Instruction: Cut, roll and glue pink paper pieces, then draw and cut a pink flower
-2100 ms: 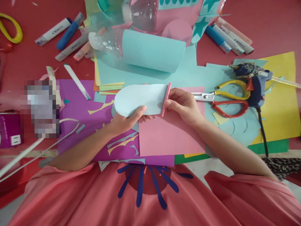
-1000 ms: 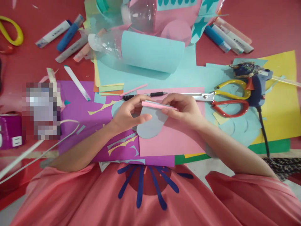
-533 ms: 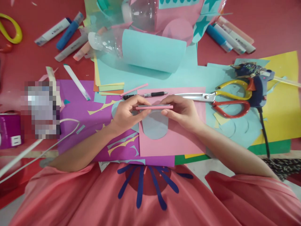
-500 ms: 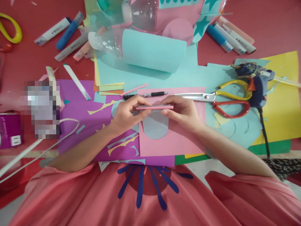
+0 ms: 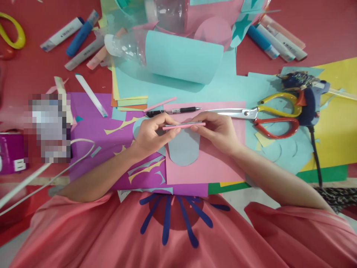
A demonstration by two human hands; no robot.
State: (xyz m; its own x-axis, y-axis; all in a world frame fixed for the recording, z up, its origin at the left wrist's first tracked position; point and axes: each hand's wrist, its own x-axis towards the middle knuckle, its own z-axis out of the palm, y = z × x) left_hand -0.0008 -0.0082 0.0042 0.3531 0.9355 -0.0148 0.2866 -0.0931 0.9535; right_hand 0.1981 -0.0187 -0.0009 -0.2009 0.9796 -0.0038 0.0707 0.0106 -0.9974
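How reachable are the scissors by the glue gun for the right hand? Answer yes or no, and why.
Probably yes: the scissors lie close by the right hand, and nothing seems to cover the handles, though that hand pinches a pink strip.

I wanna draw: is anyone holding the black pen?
No, the black pen lies beyond the left hand and right hand, which pinch a pink strip.

The left forearm (image 5: pixel 104 171) enters from 8 o'clock and points to 2 o'clock. The right forearm (image 5: pixel 275 173) enters from 4 o'clock and points to 10 o'clock. The left hand (image 5: pixel 150 134) and right hand (image 5: pixel 221 134) face each other, apart. Each hand is set in a pinch: fingers (image 5: pixel 164 117) bent on the 12 o'clock side, thumb (image 5: pixel 169 137) on the 6 o'clock side.
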